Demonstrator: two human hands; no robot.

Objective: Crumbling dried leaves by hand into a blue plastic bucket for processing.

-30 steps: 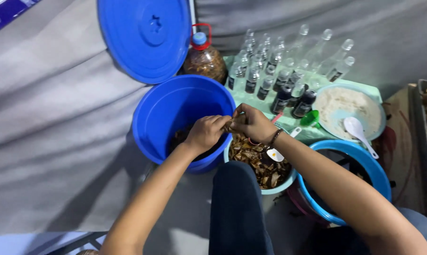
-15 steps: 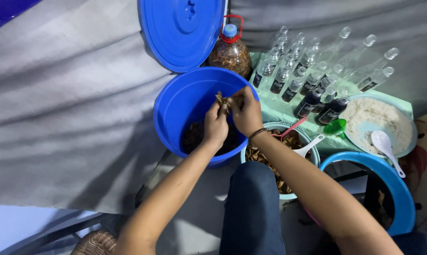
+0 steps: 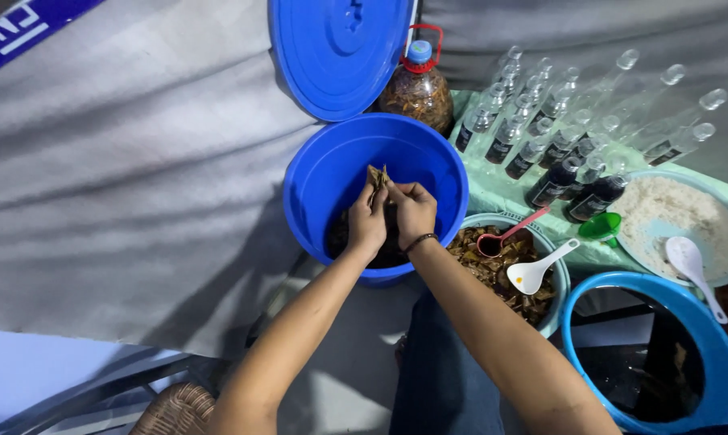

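Currently your left hand point(image 3: 367, 219) and right hand point(image 3: 413, 211) are side by side over the blue bucket point(image 3: 316, 173), both pinched closed on one small bunch of brown dried herb pieces point(image 3: 377, 176), held just above the bucket's opening.

Done so far, judging by what lies there: a dark layer of material point(image 3: 340, 238) already sits on the bucket floor, but it's shallow, most of the wall is bare. Bucket lid point(image 3: 340, 52) is off, propped behind it.

Left: the teal bowl of dried herbs point(image 3: 505, 270) at your right wrist looks well filled, with a red scoop point(image 3: 501, 236) and white spoon point(image 3: 541, 268) in it. So early to mid stage, I'd say.

Untouched nearby: rows of glass bottles point(image 3: 557, 137), plate of white grains point(image 3: 678, 217), second blue tub point(image 3: 654, 354) with dark liquid.
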